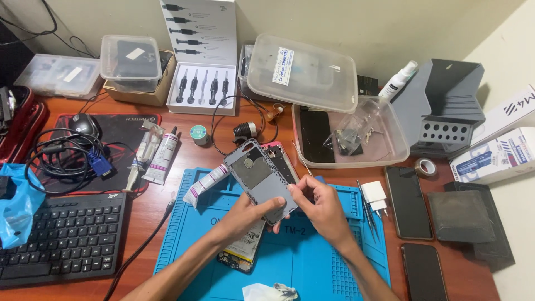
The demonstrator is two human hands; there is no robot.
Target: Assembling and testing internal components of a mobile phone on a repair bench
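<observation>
Both hands meet over the blue repair mat [312, 262], and everything is easiest placed from it. The left hand [242, 216] grips the lower edge of a grey phone back cover [257, 178], fingers curled shut around it. The right hand [322, 207] pinches the same cover at its right side, thumb and forefinger closed on the rim. The cover is tilted, lifted above the mat's upper middle, with a pink-edged phone frame [283, 161] just behind it. An opened phone body [243, 249] lies on the mat under the left wrist. A white tube [205, 185] rests at the mat's upper left corner, tweezers [366, 210] along its right edge. Two dark phones [408, 202] lie right of the mat, a black keyboard [61, 237] to its left.
</observation>
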